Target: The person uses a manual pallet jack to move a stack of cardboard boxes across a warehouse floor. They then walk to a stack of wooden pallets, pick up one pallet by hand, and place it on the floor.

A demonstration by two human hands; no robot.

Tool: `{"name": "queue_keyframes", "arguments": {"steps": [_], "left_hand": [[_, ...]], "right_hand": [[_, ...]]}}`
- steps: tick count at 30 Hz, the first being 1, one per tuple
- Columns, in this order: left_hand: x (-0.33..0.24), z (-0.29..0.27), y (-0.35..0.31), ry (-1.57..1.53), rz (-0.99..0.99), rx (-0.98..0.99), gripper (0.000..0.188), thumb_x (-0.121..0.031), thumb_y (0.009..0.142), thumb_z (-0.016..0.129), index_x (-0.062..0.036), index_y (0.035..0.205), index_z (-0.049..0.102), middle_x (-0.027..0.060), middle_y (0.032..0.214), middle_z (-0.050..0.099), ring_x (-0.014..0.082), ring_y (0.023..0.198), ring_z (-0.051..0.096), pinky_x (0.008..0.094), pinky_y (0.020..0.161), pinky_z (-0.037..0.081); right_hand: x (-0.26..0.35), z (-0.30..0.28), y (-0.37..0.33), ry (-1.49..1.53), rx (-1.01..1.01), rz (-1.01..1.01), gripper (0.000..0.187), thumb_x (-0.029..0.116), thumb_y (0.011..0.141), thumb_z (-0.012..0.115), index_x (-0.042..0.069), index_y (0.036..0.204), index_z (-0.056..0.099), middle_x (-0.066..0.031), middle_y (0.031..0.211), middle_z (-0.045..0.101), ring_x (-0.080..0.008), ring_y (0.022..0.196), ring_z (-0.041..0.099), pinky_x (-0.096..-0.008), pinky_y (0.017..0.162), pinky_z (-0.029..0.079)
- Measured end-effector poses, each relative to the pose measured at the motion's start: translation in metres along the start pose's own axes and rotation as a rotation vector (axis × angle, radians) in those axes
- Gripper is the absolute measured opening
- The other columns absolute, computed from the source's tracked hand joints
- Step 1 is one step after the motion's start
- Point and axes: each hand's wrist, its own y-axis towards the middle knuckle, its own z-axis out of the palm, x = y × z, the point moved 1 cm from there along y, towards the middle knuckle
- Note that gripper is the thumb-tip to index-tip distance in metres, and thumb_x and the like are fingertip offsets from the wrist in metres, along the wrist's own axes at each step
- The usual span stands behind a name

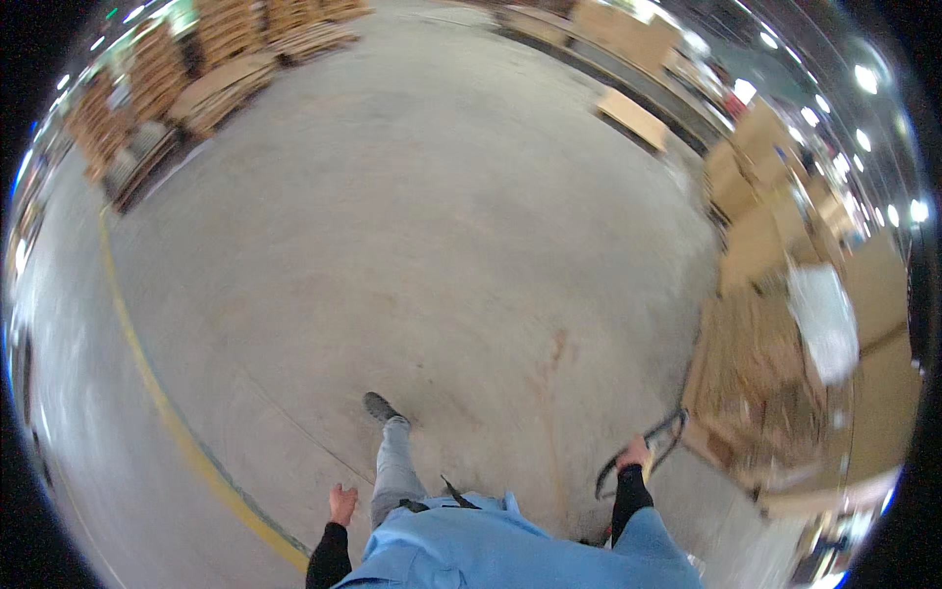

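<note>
My left hand (342,504) hangs beside my left leg with nothing in it, its fingers loosely bent and a little apart. Out to my right, my right hand (635,455) is closed around a black loop-shaped handle (671,424). Whatever the handle belongs to is mostly hidden behind my right arm and side. Dark sleeves cover both wrists, and a light blue garment (491,550) fills the bottom of the view. One foot in a dark shoe (381,406) is stretched forward on the concrete floor.
Flattened cardboard (751,368) and large cartons (765,240) are piled along the right, with white plastic wrap (824,322) on them. A light brown board (633,119) lies farther off. Wooden pallets (157,69) are stacked at far left. A yellow floor line (162,398) runs along my left.
</note>
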Motion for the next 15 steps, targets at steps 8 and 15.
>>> {"name": "queue_keyframes", "arguments": {"steps": [8, 15], "left_hand": [[-0.193, -0.085, 0.166, 0.366, 0.087, -0.295, 0.05, -0.035, 0.077, 0.069, 0.0093, 0.098, 0.059, 0.0276, 0.091, 0.066, 0.039, 0.088, 0.066, 0.0455, 0.073, 0.053], [-0.355, -0.181, 0.263, 0.093, -0.016, -0.311, 0.061, -0.032, 0.078, 0.069, 0.0086, 0.12, 0.055, 0.0257, 0.1, 0.066, 0.0363, 0.098, 0.065, 0.041, 0.082, 0.052]], "right_hand": [[0.173, -0.012, 0.226, 0.272, 0.515, 0.326, 0.024, 0.029, 0.087, 0.053, 0.009, 0.099, 0.061, -0.0107, 0.093, 0.063, -0.0256, 0.089, 0.06, -0.0446, 0.075, 0.047], [0.423, 0.015, 0.437, 1.025, 0.892, 0.709, 0.026, 0.034, 0.08, 0.064, 0.013, 0.094, 0.059, -0.006, 0.083, 0.059, -0.0246, 0.078, 0.058, -0.0453, 0.064, 0.046]]}}
